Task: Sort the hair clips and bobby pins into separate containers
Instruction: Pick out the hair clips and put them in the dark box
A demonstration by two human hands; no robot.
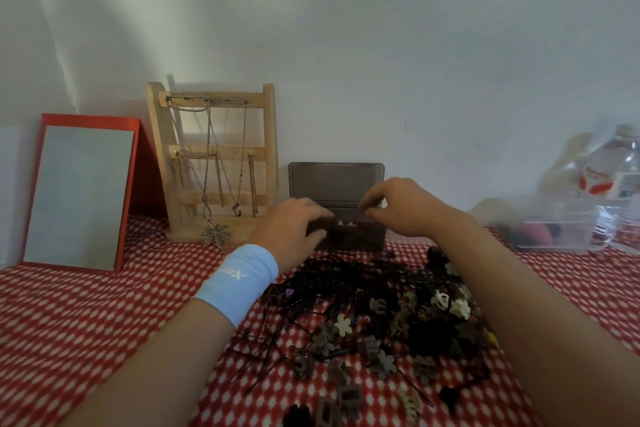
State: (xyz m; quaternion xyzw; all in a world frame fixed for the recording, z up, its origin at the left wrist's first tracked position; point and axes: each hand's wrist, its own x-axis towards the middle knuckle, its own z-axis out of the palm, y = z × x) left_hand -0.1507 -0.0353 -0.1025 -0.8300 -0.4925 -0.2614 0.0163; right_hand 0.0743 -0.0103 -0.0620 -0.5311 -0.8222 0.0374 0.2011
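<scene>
Depositing into dark box [349, 236] at middle of far edge of table [86, 322], against wall; lid [336, 180] raised behind. Gripping its left end with left hand [294, 222], fingers curled round, steadying. Holding right hand [398, 208] over the open mouth, fingertips drawn together in a pinch; cannot tell whether holding a piece or empty, too small and too dim. Pale bits visible inside box, kind not discernible.

Unsorted stock: bobby pins [346, 281] heaped mid-table just in front of box, mixed toward near edge and right with hair clips [381, 329] in flower, claw and block shapes, brown, cream, black. Clear container [554, 229] at far right edge, well apart from box, holding a few dark and red items, just beside water bottle [620, 184]. Jewellery stand [214, 163] and red-framed mirror [79, 194] along far left edge, not involved.

Judged step: early filling of first container; bulk of heap not yet sorted.

Next move likely calls for: releasing over box, reaching to heap, singling out one kind only. Pins thin, tangled, flat on cloth, so probably needing a fingertip pinch or a rake into a bundle. Watch for clips snagged among pins riding along into wrong box.
</scene>
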